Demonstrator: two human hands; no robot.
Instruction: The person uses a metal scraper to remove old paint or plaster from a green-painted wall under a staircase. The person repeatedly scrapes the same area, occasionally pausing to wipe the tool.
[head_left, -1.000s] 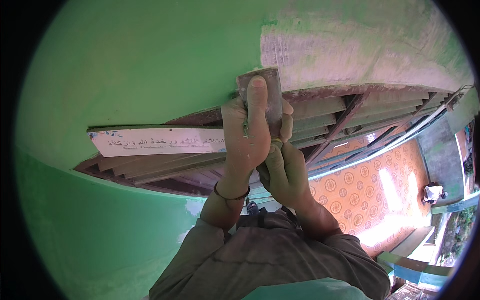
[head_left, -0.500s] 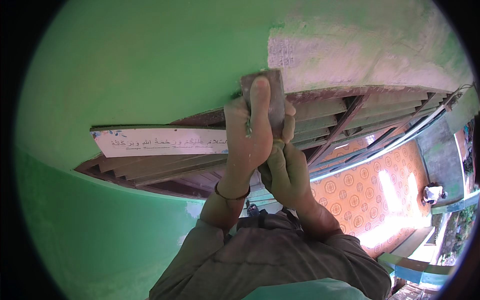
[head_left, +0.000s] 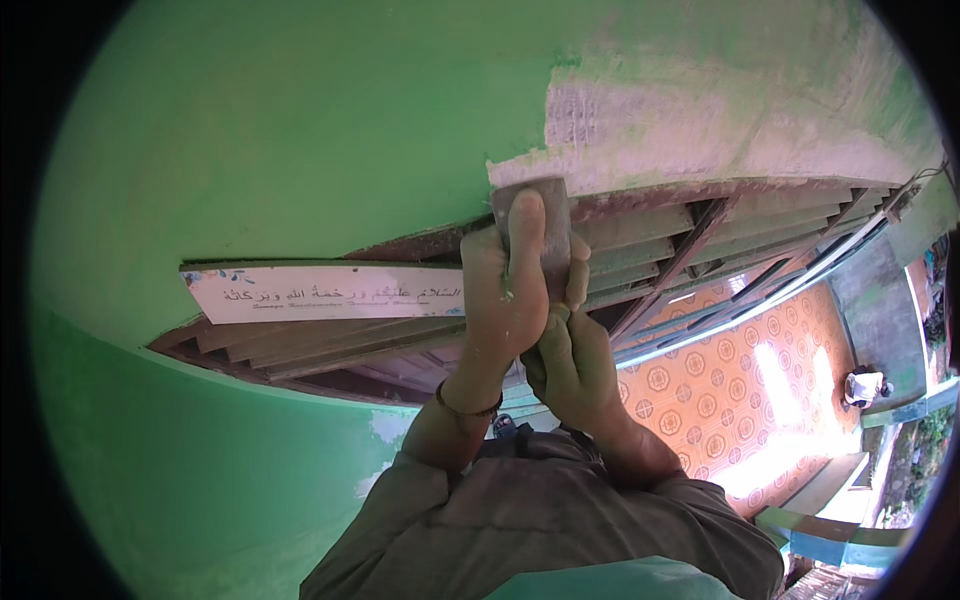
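Observation:
Both my hands are on a paint scraper (head_left: 556, 225) with a broad, flat, dull metal blade. My left hand (head_left: 500, 290) is wrapped round the blade, its thumb stretched along the face and its fingertips showing at the right edge. Lower down, my right hand (head_left: 575, 370) is closed round the handle, which it mostly hides. The blade's front edge lies at the lower border of the green painted wall (head_left: 330, 130), just above the dark wooden frame. Beside and above it is a pale patch of bared plaster (head_left: 640, 130) with a ragged green edge.
A white sign (head_left: 330, 292) with printed writing is fixed on the frame left of my hands. Louvred wooden slats (head_left: 640, 255) run below the wall. Far below right lies an orange patterned tile floor (head_left: 700, 370), with a person (head_left: 866, 387) by the low wall.
The scraper and both hands have come down toward the frame. A new pale strip shows on the wall where green paint was, just above the blade.

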